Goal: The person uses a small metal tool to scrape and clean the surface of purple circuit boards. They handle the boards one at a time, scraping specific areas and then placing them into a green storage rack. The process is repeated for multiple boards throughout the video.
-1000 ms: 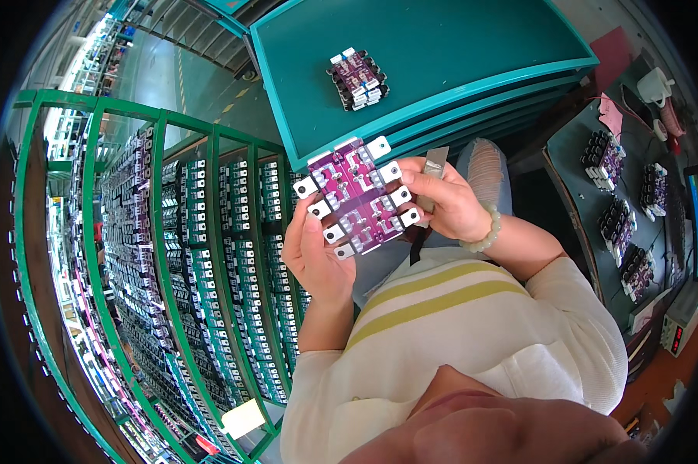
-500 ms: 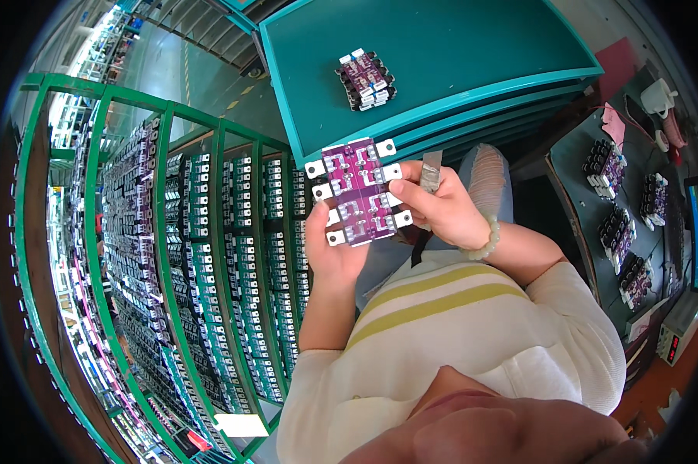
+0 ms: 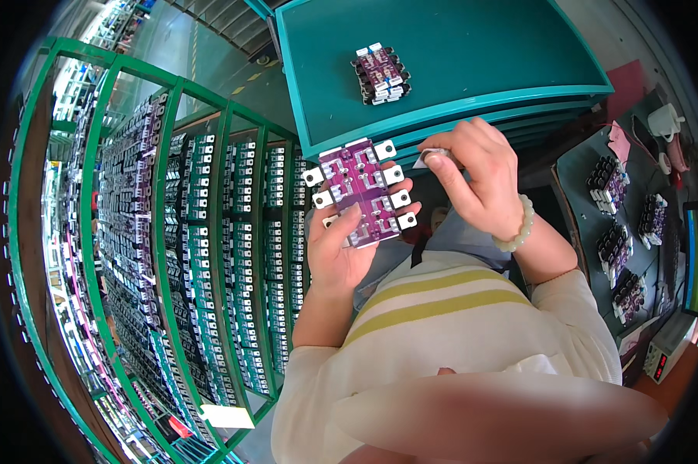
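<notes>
My left hand holds a purple circuit board module in front of my body. White terminal tabs with round holes stick out along both its long sides. My thumb lies across the lower part of its face, and the fingers come round from underneath. To the right of the module and apart from it, my right hand is closed in a pinch on a small grey, shiny strip. Most of that strip is hidden by the fingers. Beyond the module, a stack of similar purple boards sits on the teal cabinet top.
On my left stands a green metal rack filled with rows of boards. A dark workbench at the right carries several board stacks. A white mug and a box with a red display are also there.
My right hand has let go of the module's right edge and drawn away to the upper right, keeping the grey strip. My left thumb has moved from the module's left edge onto its face.
</notes>
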### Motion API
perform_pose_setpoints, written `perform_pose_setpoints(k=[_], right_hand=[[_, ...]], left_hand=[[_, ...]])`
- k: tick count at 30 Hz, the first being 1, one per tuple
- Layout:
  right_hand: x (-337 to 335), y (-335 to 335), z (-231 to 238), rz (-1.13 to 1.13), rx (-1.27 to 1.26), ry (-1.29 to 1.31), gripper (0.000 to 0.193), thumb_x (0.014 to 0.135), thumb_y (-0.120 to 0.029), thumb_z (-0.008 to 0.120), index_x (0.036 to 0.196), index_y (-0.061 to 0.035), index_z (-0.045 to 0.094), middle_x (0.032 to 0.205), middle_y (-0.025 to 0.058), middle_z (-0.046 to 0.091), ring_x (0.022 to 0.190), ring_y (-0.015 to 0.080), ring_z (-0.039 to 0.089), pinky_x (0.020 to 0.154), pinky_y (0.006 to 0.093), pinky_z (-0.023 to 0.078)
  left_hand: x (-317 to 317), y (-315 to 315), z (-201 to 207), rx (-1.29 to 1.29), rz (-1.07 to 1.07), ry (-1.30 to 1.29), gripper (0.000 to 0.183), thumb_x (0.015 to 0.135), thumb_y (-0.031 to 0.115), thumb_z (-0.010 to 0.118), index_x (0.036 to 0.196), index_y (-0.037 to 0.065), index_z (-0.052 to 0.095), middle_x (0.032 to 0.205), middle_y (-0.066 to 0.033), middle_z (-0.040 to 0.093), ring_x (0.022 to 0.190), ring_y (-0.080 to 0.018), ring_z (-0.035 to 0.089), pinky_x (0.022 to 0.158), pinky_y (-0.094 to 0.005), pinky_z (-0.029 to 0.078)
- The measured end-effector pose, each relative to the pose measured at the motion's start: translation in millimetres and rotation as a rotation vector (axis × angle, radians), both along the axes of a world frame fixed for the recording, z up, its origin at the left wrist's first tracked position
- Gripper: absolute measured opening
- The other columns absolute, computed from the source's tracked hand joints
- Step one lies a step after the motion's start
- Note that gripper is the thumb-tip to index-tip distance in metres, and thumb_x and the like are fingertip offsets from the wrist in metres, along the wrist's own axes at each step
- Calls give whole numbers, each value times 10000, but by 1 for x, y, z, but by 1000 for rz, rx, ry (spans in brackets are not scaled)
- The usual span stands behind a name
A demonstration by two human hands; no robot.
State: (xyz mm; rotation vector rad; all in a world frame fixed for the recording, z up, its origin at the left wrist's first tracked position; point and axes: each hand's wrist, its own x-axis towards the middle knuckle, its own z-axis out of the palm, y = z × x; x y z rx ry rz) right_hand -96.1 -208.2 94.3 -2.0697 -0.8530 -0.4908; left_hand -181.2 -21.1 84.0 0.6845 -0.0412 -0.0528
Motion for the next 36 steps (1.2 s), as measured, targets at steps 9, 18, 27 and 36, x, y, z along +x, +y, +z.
perform_pose_setpoints(k=[9, 18, 27, 36], right_hand=[[-5, 13, 6, -53, -83, -180, 131, 746, -215, 702, 783, -96, 662, 664, 14, 549, 624, 197, 515, 583, 321, 360], [-2, 16, 5, -17, -41, -236, 129, 745, -175, 694, 811, -67, 665, 639, 21, 522, 559, 195, 455, 540, 320, 319], [-1, 14, 10, 32, -76, -174, 119, 743, -185, 696, 787, -80, 659, 652, 29, 534, 595, 211, 486, 563, 329, 346], [4, 15, -15, 267, 314, 411, 250, 925, -149, 440, 935, 35, 609, 723, 43, 505, 640, 104, 399, 583, 251, 324]], left_hand=[[-7, 5, 2, 6, -8, -34, 428, 900, 15, 392, 1316, -74, 351, 1278, -279, 453, 1167, -438, 485, 910, -628, 438], [-8, 7, 2, 8, 10, -38, 436, 895, 18, 402, 1317, -76, 344, 1273, -280, 455, 1163, -444, 486, 897, -633, 445], [-11, 6, 2, -11, 32, 1, 435, 887, 23, 440, 1304, -73, 363, 1230, -276, 495, 1137, -441, 510, 889, -628, 453], [-8, 30, 19, -54, 140, -132, 466, 886, 96, 525, 1312, -25, 380, 1228, -216, 527, 1123, -346, 550, 935, -509, 467]])
